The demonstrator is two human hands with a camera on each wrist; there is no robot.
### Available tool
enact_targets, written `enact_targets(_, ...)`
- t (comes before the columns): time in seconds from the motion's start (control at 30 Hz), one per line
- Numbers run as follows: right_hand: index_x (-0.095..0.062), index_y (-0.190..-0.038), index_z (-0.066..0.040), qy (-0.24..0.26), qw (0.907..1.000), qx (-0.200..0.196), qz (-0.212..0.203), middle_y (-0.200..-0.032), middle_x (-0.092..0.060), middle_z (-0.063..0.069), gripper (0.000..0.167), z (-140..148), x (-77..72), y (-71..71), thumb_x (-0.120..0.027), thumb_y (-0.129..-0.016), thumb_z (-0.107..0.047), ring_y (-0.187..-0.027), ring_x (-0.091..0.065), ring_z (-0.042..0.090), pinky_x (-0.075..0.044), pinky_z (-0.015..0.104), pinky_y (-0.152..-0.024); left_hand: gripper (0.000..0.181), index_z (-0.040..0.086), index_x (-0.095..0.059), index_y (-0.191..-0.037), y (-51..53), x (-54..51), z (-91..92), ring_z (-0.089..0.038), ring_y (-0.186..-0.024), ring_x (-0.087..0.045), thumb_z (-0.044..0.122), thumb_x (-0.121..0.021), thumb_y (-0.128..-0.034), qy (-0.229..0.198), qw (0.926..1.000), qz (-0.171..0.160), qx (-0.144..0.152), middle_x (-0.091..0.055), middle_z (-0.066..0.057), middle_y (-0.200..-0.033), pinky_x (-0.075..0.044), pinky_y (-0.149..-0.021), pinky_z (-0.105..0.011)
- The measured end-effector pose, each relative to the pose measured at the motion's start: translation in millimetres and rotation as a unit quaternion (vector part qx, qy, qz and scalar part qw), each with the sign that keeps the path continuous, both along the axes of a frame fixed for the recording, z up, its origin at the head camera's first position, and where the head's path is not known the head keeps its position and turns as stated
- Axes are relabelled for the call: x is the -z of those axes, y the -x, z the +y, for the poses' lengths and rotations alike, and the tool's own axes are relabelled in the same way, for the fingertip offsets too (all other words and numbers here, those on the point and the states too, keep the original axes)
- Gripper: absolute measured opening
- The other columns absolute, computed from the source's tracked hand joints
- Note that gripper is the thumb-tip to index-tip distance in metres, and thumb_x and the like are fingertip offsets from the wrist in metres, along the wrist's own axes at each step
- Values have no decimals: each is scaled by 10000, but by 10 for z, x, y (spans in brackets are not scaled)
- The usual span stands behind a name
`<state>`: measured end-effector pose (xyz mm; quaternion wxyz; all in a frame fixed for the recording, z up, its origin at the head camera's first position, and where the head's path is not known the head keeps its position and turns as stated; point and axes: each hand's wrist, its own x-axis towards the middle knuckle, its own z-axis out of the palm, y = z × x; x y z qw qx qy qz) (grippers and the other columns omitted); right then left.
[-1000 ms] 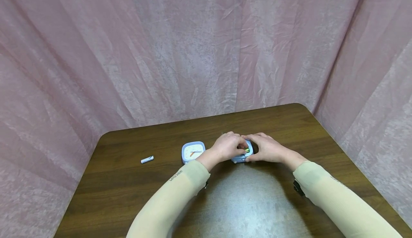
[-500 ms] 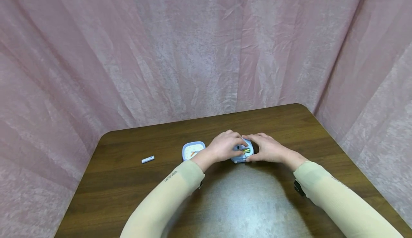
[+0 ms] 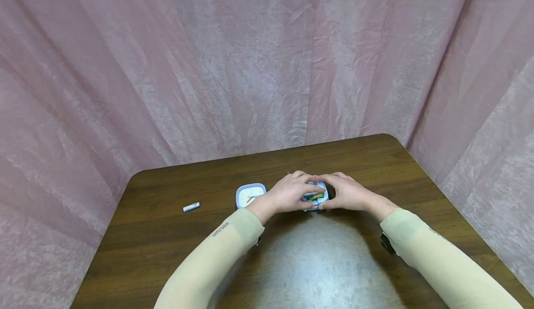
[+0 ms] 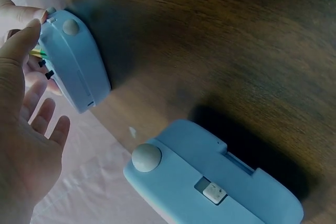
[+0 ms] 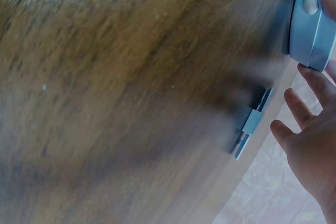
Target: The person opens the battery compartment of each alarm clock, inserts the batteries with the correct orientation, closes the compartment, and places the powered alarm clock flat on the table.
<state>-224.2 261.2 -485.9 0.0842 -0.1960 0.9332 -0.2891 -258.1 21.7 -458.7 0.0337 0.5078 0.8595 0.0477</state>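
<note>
A light blue alarm clock (image 3: 323, 201) lies with its back up between both hands. In its back shows a green and yellow battery (image 3: 315, 196). My right hand (image 3: 350, 193) grips the clock's right side, thumb on the near edge and fingers at the far edge. My left hand (image 3: 289, 193) is over the clock's left side, thumb near its edge and a finger extended by the battery. In the left wrist view, the other left fingers (image 4: 43, 116) are loosely spread. Black knobs (image 4: 45, 69) stick out of the clock's back.
A second clock (image 3: 250, 196) with a white face stands left of my left hand. Farther left lies a small white cylinder (image 3: 191, 207), perhaps a battery. Behind the right hand, a small flat blue piece (image 5: 252, 122) rests on the wooden table (image 3: 167, 253). Pink curtains (image 3: 250, 67) hang behind.
My left hand has gone from pinching the battery to spreading its fingers, and the battery now lies flatter in the clock's back. The right hand keeps its grip on the clock.
</note>
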Motion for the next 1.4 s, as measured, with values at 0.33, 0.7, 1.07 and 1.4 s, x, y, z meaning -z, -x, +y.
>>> enact_targets(0.33, -450, -1544, -306, -8, 10000, -28, 27, -1472, -527, -56, 884, 2, -2, 4, -812, -800, -614, -1401, -385, 289, -369, 635, -1047, 533, 407, -563, -1467, 19, 4, -2, -211, -1398, -370, 488, -700, -958, 43, 9999, -68, 71, -456, 42, -1555, -386, -1093, -465)
enact_targets(0.7, -432, -1565, -286, -19, 10000, 84, -40, -1485, -512, -49, 928, -3, -11, -14, -827, -788, -605, -1403, -382, 272, -373, 616, -1047, 516, 415, -509, -1503, -1, 28, -43, -226, -1385, -416, 486, -624, -1005, 88, 9999, -131, -2, -491, 21, -1516, -345, -1132, -530)
enact_targets(1.07, -422, -1569, -298, -71, 9999, 69, -18, -1486, -510, -33, 936, -3, -18, -9, -814, -787, -631, -1404, -380, 279, -375, 622, -1042, 500, 421, -517, -1496, 3, 24, -57, -216, -1355, -439, 502, -605, -1011, 206, 9993, 290, 142, -507, 23, -1492, -354, -1118, -471)
enact_targets(1.4, -438, -1558, -323, -153, 9999, 52, 37, -1479, -518, -37, 920, -13, -6, -11, -827, -779, -619, -1392, -397, 269, -376, 606, -1048, 528, 454, -454, -1530, -42, 20, -77, -301, -1473, -342, 505, -587, -1022, 466, 9987, -82, -176, -331, -38, -1638, -314, -1142, -577)
